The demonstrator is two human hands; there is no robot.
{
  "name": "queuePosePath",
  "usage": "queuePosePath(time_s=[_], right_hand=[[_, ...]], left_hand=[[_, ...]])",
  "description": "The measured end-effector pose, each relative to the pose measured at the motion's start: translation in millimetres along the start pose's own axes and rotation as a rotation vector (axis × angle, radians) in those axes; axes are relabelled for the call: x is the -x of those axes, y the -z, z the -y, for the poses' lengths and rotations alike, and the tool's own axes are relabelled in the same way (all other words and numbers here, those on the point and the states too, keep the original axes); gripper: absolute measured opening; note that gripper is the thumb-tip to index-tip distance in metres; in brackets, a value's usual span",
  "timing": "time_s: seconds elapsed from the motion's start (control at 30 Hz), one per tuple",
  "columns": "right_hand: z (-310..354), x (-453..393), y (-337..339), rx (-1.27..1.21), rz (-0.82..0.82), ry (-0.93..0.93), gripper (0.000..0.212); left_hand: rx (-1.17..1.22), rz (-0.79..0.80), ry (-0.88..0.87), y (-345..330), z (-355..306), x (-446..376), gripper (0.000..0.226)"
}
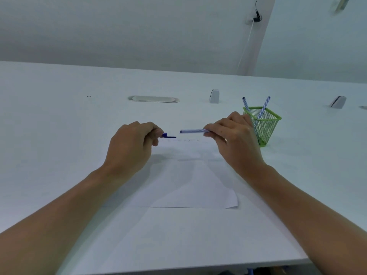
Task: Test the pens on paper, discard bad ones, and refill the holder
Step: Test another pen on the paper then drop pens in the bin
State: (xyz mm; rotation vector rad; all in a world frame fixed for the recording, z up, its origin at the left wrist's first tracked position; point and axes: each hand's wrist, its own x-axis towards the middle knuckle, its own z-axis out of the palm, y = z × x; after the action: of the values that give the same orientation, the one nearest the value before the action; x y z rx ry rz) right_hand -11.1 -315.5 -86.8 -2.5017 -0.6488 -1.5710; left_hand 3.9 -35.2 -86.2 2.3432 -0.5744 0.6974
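Observation:
My right hand (231,135) pinches a blue-and-white striped pen (193,131) that lies level above the table, its dark end pointing left. My left hand (132,145) pinches the dark blue pen cap (168,135), a short gap away from the pen's end. Both hover over the far edge of a white sheet of paper (184,187), which carries a faint row of scribbles near that edge. A green mesh pen holder (264,126) stands right of my right hand with two striped pens (265,106) leaning in it.
The white table (59,126) has an oval cable cover (154,99) and two small white brackets (214,96) near the back. A white cable (246,42) hangs down the wall behind. The paper's near right corner curls up.

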Motion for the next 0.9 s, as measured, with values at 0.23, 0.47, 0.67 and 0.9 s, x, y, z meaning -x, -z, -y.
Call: queuePosePath(time_s=[0.23, 0.47, 0.67, 0.9], right_hand=[[9.5, -9.1, 9.8, -0.747, -0.09, -0.544, 0.008], [26.6, -15.2, 17.9, -1.287, -0.005, -0.799, 0.018], [34.9, -16.6, 19.6, -1.366, 0.077, -0.813, 0.013], [36.9, -16.1, 19.8, -1.333, 0.14, -0.799, 0.012]], left_hand=[[0.144, 0.04, 0.08, 0.4, -2.4, 1.5, 0.024], [0.176, 0.045, 0.032, -3.8, -1.5, -0.1, 0.02], [0.215, 0.053, 0.023, -4.4, -1.6, -0.3, 0.02], [0.218, 0.058, -0.007, -3.4, -3.8, -0.3, 0.02]])
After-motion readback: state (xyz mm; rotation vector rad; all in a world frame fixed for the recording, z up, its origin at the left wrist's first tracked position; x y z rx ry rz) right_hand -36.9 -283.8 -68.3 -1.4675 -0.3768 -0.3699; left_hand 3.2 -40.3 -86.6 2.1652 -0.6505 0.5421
